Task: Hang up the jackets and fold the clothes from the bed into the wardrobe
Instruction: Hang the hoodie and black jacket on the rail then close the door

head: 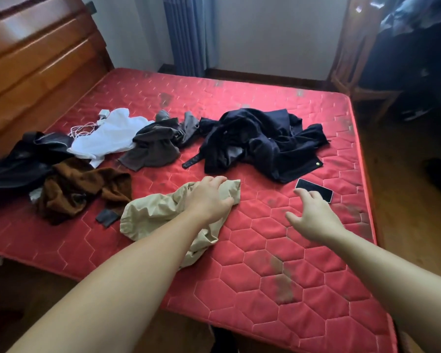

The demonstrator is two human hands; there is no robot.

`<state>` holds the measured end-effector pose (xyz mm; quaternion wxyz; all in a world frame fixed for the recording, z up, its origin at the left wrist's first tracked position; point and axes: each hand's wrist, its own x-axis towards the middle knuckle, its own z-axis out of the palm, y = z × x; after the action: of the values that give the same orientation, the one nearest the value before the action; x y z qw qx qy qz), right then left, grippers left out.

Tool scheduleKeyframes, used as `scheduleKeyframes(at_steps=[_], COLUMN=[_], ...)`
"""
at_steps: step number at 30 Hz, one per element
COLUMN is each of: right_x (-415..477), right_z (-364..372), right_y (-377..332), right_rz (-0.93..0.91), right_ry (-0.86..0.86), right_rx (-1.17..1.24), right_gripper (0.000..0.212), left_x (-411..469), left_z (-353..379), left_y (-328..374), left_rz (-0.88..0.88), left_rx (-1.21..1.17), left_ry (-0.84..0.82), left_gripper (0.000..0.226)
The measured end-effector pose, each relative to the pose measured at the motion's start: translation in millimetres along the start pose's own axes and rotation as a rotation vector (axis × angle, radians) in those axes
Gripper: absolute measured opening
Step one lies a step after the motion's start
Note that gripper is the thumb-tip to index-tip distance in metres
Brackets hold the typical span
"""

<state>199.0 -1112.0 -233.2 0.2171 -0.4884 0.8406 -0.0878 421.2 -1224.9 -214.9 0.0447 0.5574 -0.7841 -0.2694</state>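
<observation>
Clothes lie scattered on a red quilted mattress (265,250). My left hand (209,197) grips the far end of a crumpled beige garment (153,212) near the front. My right hand (313,215) hovers open above the bare mattress to its right, fingers spread, holding nothing. Behind lie a dark navy jacket (260,141), a grey garment (155,146), a white shirt (107,138), a brown fleece piece (79,189) and a black jacket (23,159) at the left edge.
A black phone (314,190) lies just beyond my right hand. A white charger with cable (97,122) sits by the white shirt. The wooden headboard (36,59) rises at left. A wooden chair (354,59) with dark clothes stands at the right, over wooden floor.
</observation>
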Motion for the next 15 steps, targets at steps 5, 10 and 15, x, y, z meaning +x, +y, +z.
scheduleKeyframes(at_steps=[5, 10, 15], right_x=[90, 173, 241], right_z=[24, 57, 91], right_y=[1, 7, 16], right_rz=[0.078, 0.164, 0.123], right_ry=[-0.042, -0.078, -0.093], right_rx=[-0.001, -0.034, -0.064], right_gripper=[0.064, 0.067, 0.067], left_x=[91, 162, 211], left_z=[15, 48, 100], left_y=[-21, -33, -42], left_rz=[-0.004, -0.014, -0.045], left_rx=[0.015, 0.034, 0.033], left_ry=[-0.03, -0.067, -0.075], left_gripper=[0.059, 0.059, 0.059])
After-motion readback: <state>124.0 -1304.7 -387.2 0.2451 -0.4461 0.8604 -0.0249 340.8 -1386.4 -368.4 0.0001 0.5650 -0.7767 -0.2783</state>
